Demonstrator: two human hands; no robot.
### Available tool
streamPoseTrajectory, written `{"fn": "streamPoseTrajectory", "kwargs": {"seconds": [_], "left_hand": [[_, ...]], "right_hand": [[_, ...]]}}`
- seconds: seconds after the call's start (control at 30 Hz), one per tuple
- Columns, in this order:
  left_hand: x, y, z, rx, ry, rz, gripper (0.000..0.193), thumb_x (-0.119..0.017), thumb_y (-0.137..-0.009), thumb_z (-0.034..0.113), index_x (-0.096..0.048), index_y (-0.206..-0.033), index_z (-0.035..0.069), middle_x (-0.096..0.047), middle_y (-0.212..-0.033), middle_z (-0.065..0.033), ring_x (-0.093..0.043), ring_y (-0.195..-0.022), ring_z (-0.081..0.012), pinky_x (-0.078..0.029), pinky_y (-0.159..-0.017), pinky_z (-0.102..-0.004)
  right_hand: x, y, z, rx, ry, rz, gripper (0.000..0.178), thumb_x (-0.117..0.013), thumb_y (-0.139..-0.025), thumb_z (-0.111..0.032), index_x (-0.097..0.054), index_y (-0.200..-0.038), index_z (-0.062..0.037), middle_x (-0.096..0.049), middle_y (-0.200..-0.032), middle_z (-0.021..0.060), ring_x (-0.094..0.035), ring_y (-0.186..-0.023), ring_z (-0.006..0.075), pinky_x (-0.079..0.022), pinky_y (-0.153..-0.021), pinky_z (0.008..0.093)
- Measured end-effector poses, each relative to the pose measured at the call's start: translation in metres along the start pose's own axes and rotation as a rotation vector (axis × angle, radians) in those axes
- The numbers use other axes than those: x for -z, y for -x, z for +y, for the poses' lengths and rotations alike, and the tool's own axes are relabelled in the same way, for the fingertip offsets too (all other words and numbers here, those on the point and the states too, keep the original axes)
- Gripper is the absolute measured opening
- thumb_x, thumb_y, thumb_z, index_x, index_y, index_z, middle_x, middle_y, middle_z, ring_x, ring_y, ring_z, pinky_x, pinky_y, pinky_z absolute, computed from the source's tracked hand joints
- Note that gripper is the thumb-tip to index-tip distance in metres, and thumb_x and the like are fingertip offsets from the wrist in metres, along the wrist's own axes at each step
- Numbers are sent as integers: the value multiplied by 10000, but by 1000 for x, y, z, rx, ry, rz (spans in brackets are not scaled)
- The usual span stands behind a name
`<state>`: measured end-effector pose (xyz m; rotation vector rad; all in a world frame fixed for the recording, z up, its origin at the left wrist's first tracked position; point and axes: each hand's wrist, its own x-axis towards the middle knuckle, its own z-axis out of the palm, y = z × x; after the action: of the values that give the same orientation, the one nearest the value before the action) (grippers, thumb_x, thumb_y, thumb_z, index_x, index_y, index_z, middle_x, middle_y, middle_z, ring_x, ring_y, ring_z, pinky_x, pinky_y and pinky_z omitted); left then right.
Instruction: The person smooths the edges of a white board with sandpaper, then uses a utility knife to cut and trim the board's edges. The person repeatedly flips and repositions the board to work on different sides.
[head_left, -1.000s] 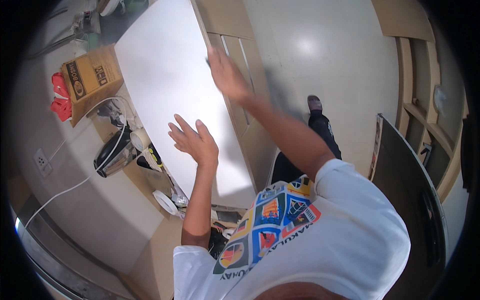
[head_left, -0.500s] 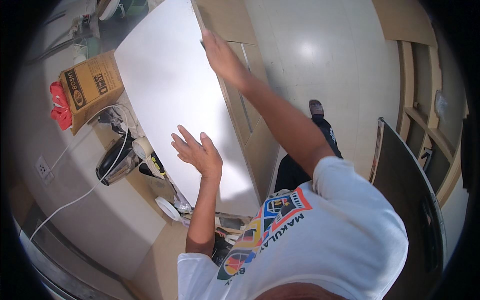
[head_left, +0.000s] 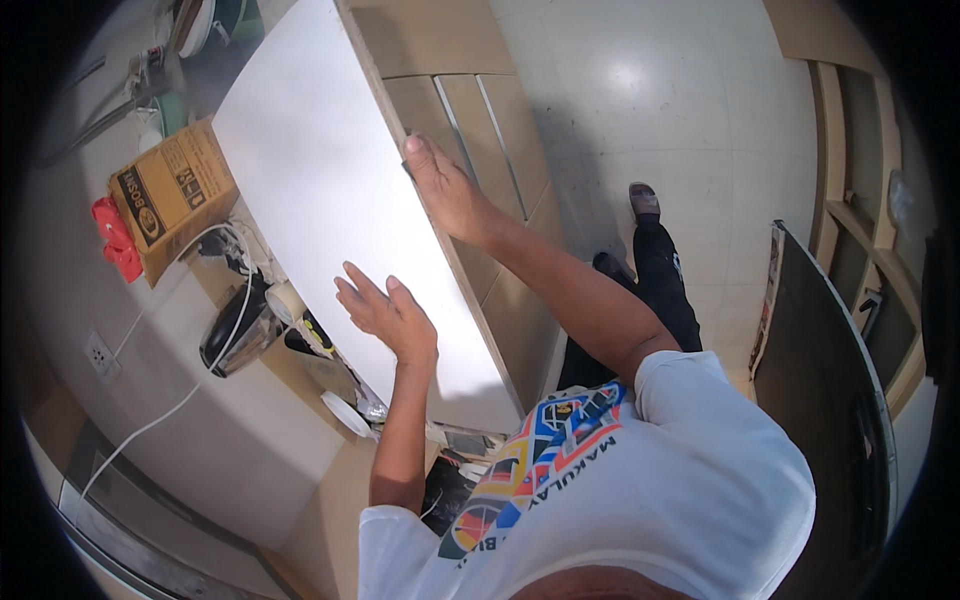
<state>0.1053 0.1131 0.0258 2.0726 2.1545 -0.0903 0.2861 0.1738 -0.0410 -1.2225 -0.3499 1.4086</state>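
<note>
Wht panel (head_left: 305, 180): long axis upper-L to lower-R; R hand (head_left: 452, 197) prob. touching.

Two hands (head_left: 390, 318), one board (head_left: 300, 160), seemingly two sandals (head_left: 645, 203)

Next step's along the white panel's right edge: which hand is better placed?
Probably the right hand: it is at that edge of the white panel, while the left hand is over the panel's face, farther in.

Large white panel (head_left: 335, 200), smooth face up, thin brownish edge, lying atop brown cabinet (head_left: 430, 120)
</note>
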Motion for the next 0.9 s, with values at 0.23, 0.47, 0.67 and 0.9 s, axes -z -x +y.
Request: {"fn": "streamPoseTrajectory", "kwargs": {"seconds": [0.23, 0.47, 0.67, 0.9], "left_hand": [[1, -1, 4, -63, -69, 29, 617, -342, -1082, 275, -202, -1626, 20, -152, -1655, -306, -144, -1542, -431, -131, -1235, -523], [2, -4, 0, -75, 14, 1, 649, -359, -1063, 284, -192, -1625, 6, -105, -1663, -309, -122, -1543, -445, -112, -1235, -532], [3, -4, -1, -126, 0, -6, 639, -324, -1074, 291, -200, -1609, -35, -133, -1656, -305, -119, -1548, -429, -122, -1237, -535], [3, -4, -2, -148, -16, 6, 640, -321, -1082, 303, -198, -1606, -44, -153, -1655, -301, -126, -1545, -435, -117, -1236, -538]], "right_hand": [[-4, -160, -54, 272, -427, -80, 719, -333, -1081, -574, -559, -1347, 55, -630, -1310, 226, -577, -1221, 300, -434, -1064, 411], [-7, -125, -21, 284, -435, -129, 668, -409, -1068, -585, -621, -1252, 22, -667, -1077, 85, -593, -974, 159, -488, -914, 338], [-4, -147, -35, 432, -419, 6, 590, -513, -1046, -518, -661, -1121, 48, -729, -1015, 165, -672, -957, 227, -526, -854, 376], [-1, -174, -37, 375, -292, -56, 642, -495, -1044, -539, -641, -1100, 84, -701, -966, 209, -675, -946, 289, -521, -879, 393]]}}
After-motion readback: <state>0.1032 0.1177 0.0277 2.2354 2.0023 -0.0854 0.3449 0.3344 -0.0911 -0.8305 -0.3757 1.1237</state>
